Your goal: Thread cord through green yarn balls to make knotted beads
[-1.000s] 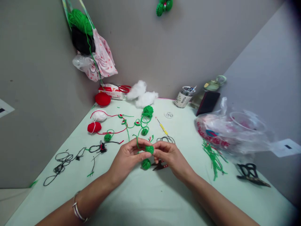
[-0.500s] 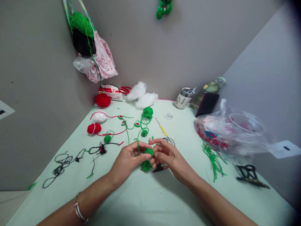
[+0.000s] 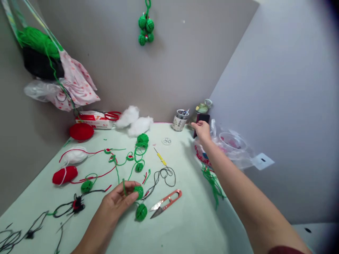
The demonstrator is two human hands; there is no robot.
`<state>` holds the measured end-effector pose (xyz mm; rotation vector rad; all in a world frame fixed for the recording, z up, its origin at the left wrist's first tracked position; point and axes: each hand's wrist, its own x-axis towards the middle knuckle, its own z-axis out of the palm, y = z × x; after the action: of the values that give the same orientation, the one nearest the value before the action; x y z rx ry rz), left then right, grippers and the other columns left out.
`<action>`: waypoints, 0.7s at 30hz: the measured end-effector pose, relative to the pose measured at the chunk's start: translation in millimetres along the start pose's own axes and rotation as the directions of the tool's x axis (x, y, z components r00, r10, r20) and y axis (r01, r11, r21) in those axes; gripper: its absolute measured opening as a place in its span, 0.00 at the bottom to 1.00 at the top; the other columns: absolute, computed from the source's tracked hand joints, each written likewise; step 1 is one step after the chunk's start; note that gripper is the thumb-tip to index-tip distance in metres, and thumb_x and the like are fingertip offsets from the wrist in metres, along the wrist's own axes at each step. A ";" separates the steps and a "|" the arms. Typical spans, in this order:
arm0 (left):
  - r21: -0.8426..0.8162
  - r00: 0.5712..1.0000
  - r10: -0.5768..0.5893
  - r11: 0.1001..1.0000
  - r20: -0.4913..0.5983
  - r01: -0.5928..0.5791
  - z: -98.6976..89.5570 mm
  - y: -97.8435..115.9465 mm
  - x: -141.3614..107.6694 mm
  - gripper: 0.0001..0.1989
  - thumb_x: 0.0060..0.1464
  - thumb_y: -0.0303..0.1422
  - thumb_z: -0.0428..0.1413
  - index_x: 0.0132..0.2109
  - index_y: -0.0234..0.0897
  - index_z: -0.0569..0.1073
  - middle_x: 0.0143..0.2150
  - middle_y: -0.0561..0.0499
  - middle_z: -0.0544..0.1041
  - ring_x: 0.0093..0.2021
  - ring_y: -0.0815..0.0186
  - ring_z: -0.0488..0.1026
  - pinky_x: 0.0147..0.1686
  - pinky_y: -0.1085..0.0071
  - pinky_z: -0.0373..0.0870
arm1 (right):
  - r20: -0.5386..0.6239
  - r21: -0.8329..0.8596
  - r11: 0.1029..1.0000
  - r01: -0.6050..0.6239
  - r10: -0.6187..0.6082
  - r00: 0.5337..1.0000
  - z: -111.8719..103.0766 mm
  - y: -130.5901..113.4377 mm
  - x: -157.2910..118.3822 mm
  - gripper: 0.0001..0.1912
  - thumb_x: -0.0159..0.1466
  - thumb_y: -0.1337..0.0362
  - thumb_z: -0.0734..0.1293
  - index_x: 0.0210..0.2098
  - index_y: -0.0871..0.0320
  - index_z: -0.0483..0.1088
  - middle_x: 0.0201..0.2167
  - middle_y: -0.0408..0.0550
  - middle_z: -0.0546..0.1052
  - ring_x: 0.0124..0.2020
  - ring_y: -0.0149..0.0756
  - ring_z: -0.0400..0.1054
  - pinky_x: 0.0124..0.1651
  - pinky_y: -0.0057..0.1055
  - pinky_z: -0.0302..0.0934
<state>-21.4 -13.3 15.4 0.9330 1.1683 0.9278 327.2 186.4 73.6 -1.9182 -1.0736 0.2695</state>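
Note:
My left hand pinches a small green crocheted ball between thumb and fingers, with a green yarn tail rising over the fingers. A second green ball lies just below it on the table. My right hand is stretched out to the back right, in front of a dark phone that leans upright. Its fingers point left across the phone and hold nothing that I can see; whether they touch the screen is unclear. Thread snips with orange handles lie right of the green balls.
A yellow-handled crochet hook, black cord and a green yarn ball lie mid-table. White stuffing and a pen tin stand behind. Red yarn is left; a plastic bag is right.
My right hand has left the green ball and moved up and right to the phone, uncovering the snips. My left hand still holds the ball. The view has swung right.

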 end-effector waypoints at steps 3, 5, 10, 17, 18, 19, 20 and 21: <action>0.006 0.999 -0.006 1.000 -0.031 0.007 3.3 -1.1 -0.2 0.19 0.46 0.47 0.66 0.43 0.41 0.78 0.40 0.50 0.76 0.44 0.58 0.71 0.43 0.69 0.66 | -0.141 -0.114 0.981 -0.154 0.137 0.980 4.1 20.5 36.2 0.31 0.59 0.65 0.73 0.57 0.73 0.64 0.57 0.73 0.69 0.61 0.54 0.64 0.59 0.43 0.60; -0.001 0.998 -0.008 1.000 -0.058 0.008 4.5 -2.2 0.9 0.20 0.45 0.48 0.66 0.42 0.40 0.78 0.39 0.50 0.76 0.42 0.58 0.71 0.42 0.69 0.66 | -0.176 -0.164 0.959 -0.233 0.204 0.963 6.2 34.9 49.2 0.30 0.60 0.64 0.73 0.58 0.71 0.64 0.58 0.70 0.68 0.61 0.54 0.64 0.61 0.47 0.59; 0.011 0.999 -0.013 1.000 -0.047 0.014 1.7 -8.7 6.4 0.22 0.44 0.50 0.66 0.40 0.40 0.79 0.37 0.50 0.75 0.38 0.60 0.70 0.39 0.69 0.66 | -0.115 -0.236 0.935 -0.266 0.245 0.963 11.8 60.8 66.2 0.30 0.58 0.58 0.75 0.55 0.67 0.68 0.53 0.63 0.74 0.54 0.50 0.70 0.56 0.46 0.64; -0.023 0.999 -0.040 0.999 -0.021 0.040 3.9 -8.6 5.5 0.22 0.43 0.50 0.67 0.40 0.39 0.79 0.37 0.48 0.75 0.39 0.59 0.71 0.41 0.67 0.67 | -0.161 -0.251 0.943 -0.217 0.180 0.970 18.2 74.2 74.5 0.37 0.54 0.57 0.76 0.56 0.71 0.64 0.50 0.70 0.75 0.52 0.52 0.71 0.52 0.39 0.64; -0.020 0.999 -0.043 0.999 -0.024 0.042 4.3 -8.0 5.0 0.22 0.43 0.50 0.67 0.40 0.38 0.79 0.38 0.48 0.75 0.39 0.59 0.71 0.41 0.67 0.67 | -0.167 -0.245 0.949 -0.199 0.161 0.973 18.3 75.6 74.9 0.37 0.53 0.58 0.76 0.56 0.71 0.63 0.50 0.70 0.75 0.52 0.51 0.71 0.52 0.39 0.64; -0.016 0.998 -0.048 0.999 -0.028 0.047 4.5 -7.8 4.8 0.22 0.43 0.50 0.67 0.40 0.38 0.79 0.38 0.48 0.75 0.39 0.59 0.71 0.41 0.67 0.67 | -0.173 -0.237 0.955 -0.177 0.138 0.975 18.4 77.0 75.2 0.38 0.53 0.59 0.76 0.57 0.69 0.62 0.50 0.69 0.75 0.52 0.51 0.71 0.52 0.39 0.64; -0.011 0.998 -0.052 0.999 -0.032 0.051 4.6 -7.9 4.8 0.23 0.42 0.50 0.67 0.40 0.38 0.78 0.38 0.48 0.75 0.39 0.59 0.71 0.40 0.67 0.67 | -0.176 -0.226 0.964 -0.144 0.105 0.979 18.3 78.4 75.4 0.39 0.52 0.59 0.76 0.58 0.68 0.61 0.50 0.67 0.75 0.51 0.50 0.71 0.51 0.40 0.65; -0.007 0.998 -0.053 0.999 -0.034 0.053 4.4 -8.5 5.0 0.23 0.42 0.51 0.67 0.40 0.38 0.78 0.38 0.49 0.75 0.39 0.59 0.71 0.40 0.68 0.67 | -0.176 -0.215 0.971 -0.107 0.070 0.982 18.3 79.7 75.8 0.39 0.52 0.59 0.76 0.58 0.67 0.61 0.50 0.66 0.75 0.51 0.50 0.72 0.51 0.40 0.65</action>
<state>-15.5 -11.9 6.5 0.8805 1.2134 0.9076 408.3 237.7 16.8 -2.1511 -0.9392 0.0353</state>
